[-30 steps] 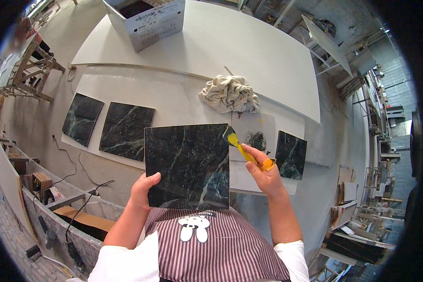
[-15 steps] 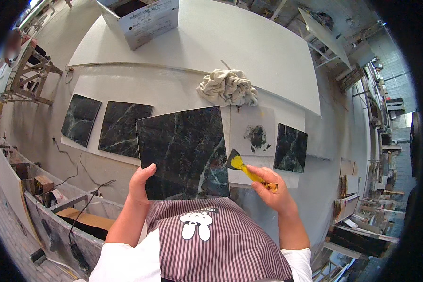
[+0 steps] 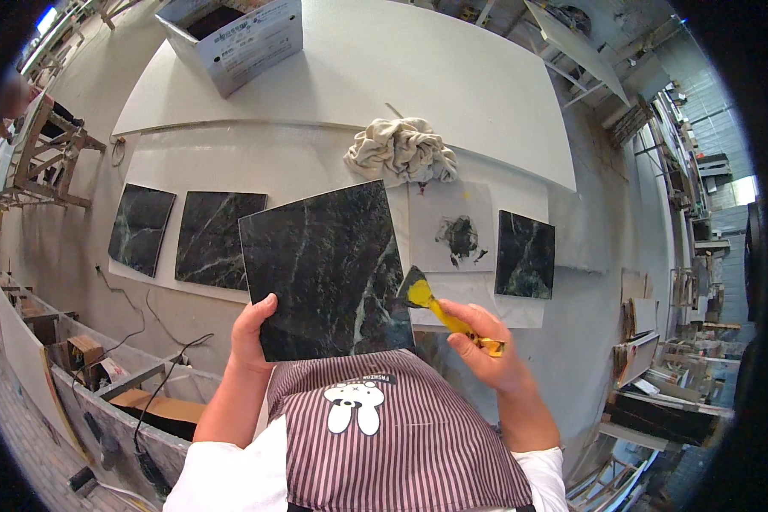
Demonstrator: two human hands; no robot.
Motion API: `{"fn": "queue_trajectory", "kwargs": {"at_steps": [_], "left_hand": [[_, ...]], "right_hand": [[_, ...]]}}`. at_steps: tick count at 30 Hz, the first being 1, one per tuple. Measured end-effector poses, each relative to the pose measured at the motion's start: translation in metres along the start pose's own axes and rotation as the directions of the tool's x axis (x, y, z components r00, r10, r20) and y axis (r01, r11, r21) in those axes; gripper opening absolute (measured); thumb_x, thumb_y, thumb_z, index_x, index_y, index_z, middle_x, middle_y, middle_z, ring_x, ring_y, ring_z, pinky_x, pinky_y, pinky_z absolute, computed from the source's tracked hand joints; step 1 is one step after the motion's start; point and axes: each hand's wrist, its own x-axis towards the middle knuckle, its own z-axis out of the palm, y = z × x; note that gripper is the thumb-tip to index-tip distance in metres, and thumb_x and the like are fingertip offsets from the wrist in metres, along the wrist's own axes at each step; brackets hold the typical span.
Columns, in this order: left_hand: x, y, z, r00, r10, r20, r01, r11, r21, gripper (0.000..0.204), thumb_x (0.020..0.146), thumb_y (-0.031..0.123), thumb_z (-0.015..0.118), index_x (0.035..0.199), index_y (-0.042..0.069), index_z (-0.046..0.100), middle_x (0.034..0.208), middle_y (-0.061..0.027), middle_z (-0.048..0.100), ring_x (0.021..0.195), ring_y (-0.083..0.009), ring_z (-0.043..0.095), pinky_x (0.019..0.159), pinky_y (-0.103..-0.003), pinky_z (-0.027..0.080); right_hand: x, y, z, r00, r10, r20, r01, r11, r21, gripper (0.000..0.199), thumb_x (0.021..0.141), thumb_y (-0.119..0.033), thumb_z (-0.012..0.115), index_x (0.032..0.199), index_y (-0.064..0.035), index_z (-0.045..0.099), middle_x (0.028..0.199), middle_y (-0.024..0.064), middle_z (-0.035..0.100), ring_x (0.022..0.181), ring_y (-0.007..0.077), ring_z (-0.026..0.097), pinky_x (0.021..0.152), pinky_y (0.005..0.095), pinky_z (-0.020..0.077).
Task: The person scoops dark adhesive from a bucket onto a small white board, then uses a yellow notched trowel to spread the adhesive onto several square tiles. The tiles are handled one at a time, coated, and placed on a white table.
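Observation:
My left hand (image 3: pixel 253 333) grips the lower left edge of a large dark green marble tile (image 3: pixel 324 269), held tilted up in front of my chest. My right hand (image 3: pixel 486 350) holds a yellow-handled scraper (image 3: pixel 439 309); its blade sits at the tile's right edge, near the lower corner. On the white table beyond lies a grey sheet with a dark blob of paste (image 3: pixel 459 235).
Two dark marble tiles (image 3: pixel 141 229) (image 3: pixel 218 237) lie at the table's left and a smaller one (image 3: pixel 525 254) at the right. A crumpled beige rag (image 3: pixel 401 149) sits behind the sheet. An open cardboard box (image 3: pixel 239 34) stands at the far edge. Clutter fills the floor at both sides.
The tile has been lifted and swung closer to me, tilting to the left. My right hand has brought the scraper down from the tile's upper right to its lower right edge.

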Motion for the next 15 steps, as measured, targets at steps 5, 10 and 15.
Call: {"fn": "queue_trajectory", "kwargs": {"at_steps": [5, 10, 15], "left_hand": [[0.000, -0.001, -0.009, 1.000, 0.003, -0.015, -0.003, 1.000, 0.015, 0.046, 0.088, 0.019, 0.060, 0.126, -0.006, 0.052, 0.117, -0.0206, 0.064, 0.104, -0.0326, 0.065, 0.090, -0.045, 0.055], [-0.001, 0.000, -0.009, 0.998, 0.038, -0.052, -0.039, 0.999, -0.022, 0.043, 0.089, 0.020, 0.058, 0.124, -0.005, 0.054, 0.117, -0.0197, 0.064, 0.103, -0.0334, 0.065, 0.090, -0.046, 0.054], [0.000, 0.006, -0.021, 0.999, 0.035, 0.006, -0.035, 0.998, -0.051, 0.044, 0.090, 0.021, 0.057, 0.125, -0.005, 0.053, 0.119, -0.0199, 0.063, 0.105, -0.0327, 0.065, 0.091, -0.046, 0.053]], "right_hand": [[-0.011, 0.008, 0.004, 1.000, 0.023, 0.017, -0.022, 0.999, -0.045, 0.043, 0.088, -0.008, 0.063, 0.131, -0.0038, 0.056, 0.092, 0.0089, 0.059, 0.077, 0.0161, 0.053, 0.069, 0.0267, 0.0432], [-0.023, 0.009, 0.000, 0.999, 0.018, 0.033, -0.014, 0.993, -0.114, 0.043, 0.085, -0.007, 0.064, 0.127, -0.0035, 0.059, 0.087, 0.0105, 0.060, 0.075, 0.0194, 0.055, 0.069, 0.0289, 0.0448], [-0.030, 0.016, -0.007, 0.995, 0.094, -0.017, -0.095, 0.974, -0.203, 0.040, 0.087, -0.009, 0.064, 0.126, -0.0043, 0.060, 0.091, 0.0130, 0.062, 0.080, 0.0236, 0.058, 0.074, 0.0316, 0.0469]]}}
